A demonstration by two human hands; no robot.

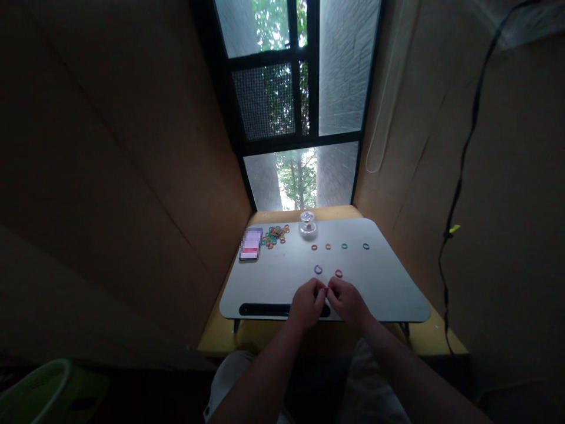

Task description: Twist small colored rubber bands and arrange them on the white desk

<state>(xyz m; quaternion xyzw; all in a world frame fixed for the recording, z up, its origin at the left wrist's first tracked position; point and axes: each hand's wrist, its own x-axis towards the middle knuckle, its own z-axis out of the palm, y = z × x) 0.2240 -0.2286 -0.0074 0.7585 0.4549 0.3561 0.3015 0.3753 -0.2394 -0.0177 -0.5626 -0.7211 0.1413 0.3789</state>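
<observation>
My left hand (308, 301) and my right hand (348, 299) meet near the front edge of the white folding table, fingertips pinched close together. Between them shows a bit of a small pinkish hair tie (326, 288), mostly hidden by the fingers. Just beyond the hands lie a purple hair tie (318, 270) and a red hair tie (339, 273). Farther back is a spaced row: a red one (314, 247), a yellow one (328, 247), a green one (344, 246) and a dark green one (366, 246).
A pile of mixed hair ties (275, 235) lies at the back left, beside a phone (251, 244). Behind the row stands a clear round container (308, 225). A black slot (265, 310) runs along the front of the white tabletop (273, 282). A window rises beyond; walls flank both sides.
</observation>
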